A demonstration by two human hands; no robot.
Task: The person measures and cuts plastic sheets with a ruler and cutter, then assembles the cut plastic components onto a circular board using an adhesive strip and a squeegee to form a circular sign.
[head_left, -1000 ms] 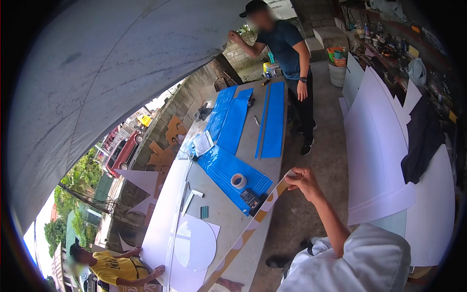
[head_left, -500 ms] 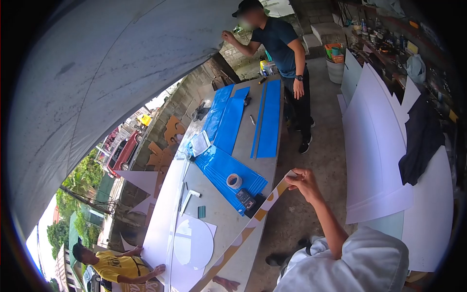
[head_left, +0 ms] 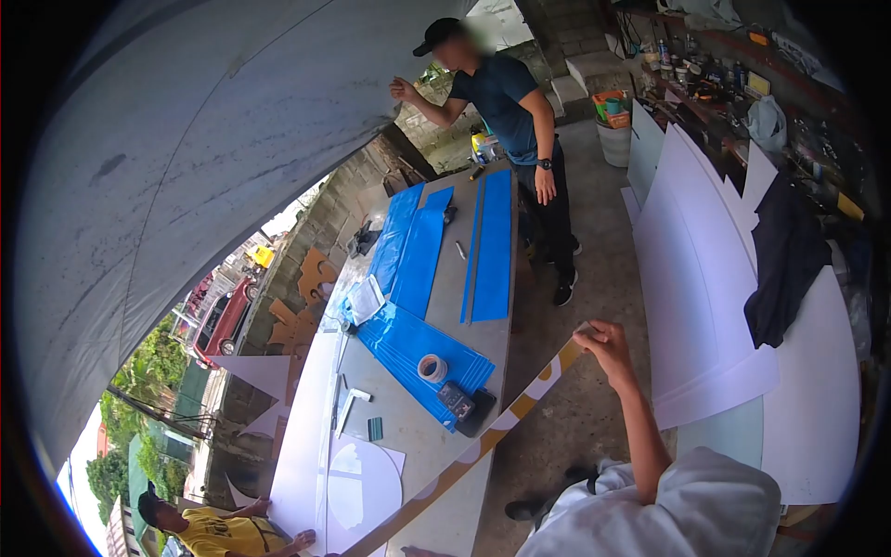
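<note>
My right hand is closed round the upper end of a long narrow strip, patterned yellow-brown and white. The strip slants down across the near side of the table to the bottom edge. At that edge only a sliver of my left hand shows, its fingers mostly cut off. Beside the strip lie a dark phone-like object, a black device and a tape roll on blue sheets. A white disc lies left of the strip.
A person in a dark shirt stands at the table's far end. Another in yellow touches a white sheet at lower left. Large white panels lean on the right. A grey tarp hangs at upper left.
My right hand has moved slightly right with the strip's end. The view has shifted, and less of my left hand shows at the bottom.
</note>
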